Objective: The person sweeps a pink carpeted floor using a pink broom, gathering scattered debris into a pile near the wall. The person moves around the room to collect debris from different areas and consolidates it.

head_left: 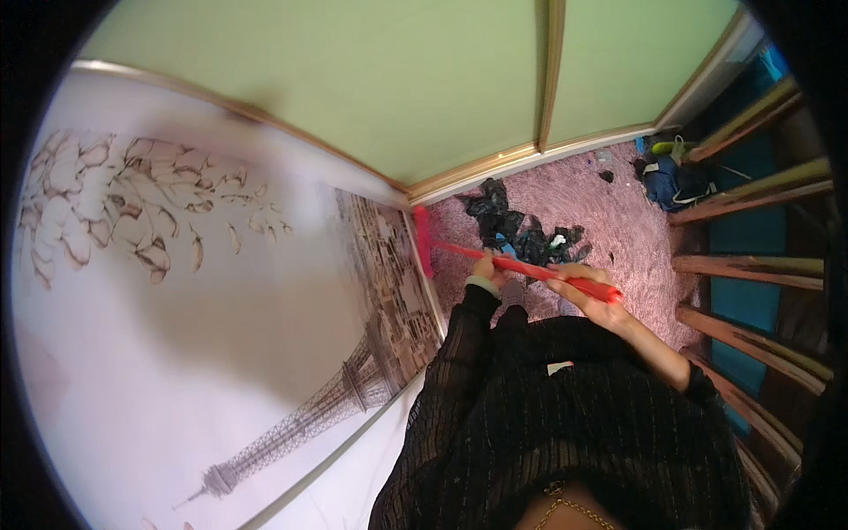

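A broom with a red handle (527, 268) slants across the front of my body. Its bright pink-red head (422, 231) is down at the left, on the carpet against the printed wall panel. My left hand (487, 268) is closed round the middle of the handle. Nearer the upper end, my right hand (576, 288) grips it with the fingers wrapped round. Crumpled black plastic bags (488, 208) lie just beyond my hands, with small blue and white scraps (557, 240) among them.
Pink shaggy carpet (632, 225) covers the floor. Pale green sliding doors (353, 97) stand ahead, and a panel (221, 300) printed with flowers and a tower is on the left. Wooden slats (751, 268) line the right side, with a dark blue bag (671, 185) beside them.
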